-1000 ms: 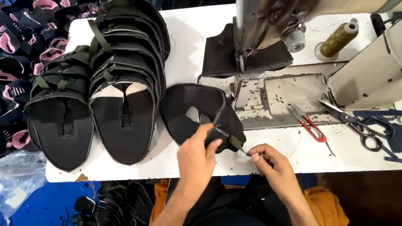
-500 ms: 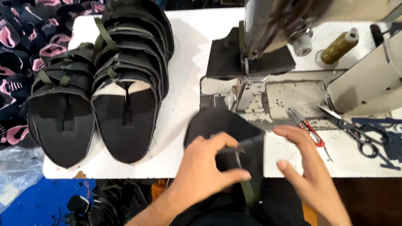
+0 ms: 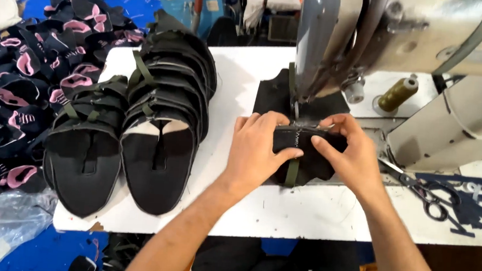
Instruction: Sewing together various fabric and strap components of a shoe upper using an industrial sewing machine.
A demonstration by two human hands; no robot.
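Two hands pin one black shoe piece [image 3: 303, 152] under the sewing machine [image 3: 340, 40] needle: your left hand [image 3: 257, 148] and right hand [image 3: 348, 152] press its two ends, fingers curled closed on the fabric. Its olive strap [image 3: 291, 171] runs toward you, the stitched edge across. The white table [image 3: 304, 209] holds stacked uppers [image 3: 161, 123] left, scissors [image 3: 425, 196] right.
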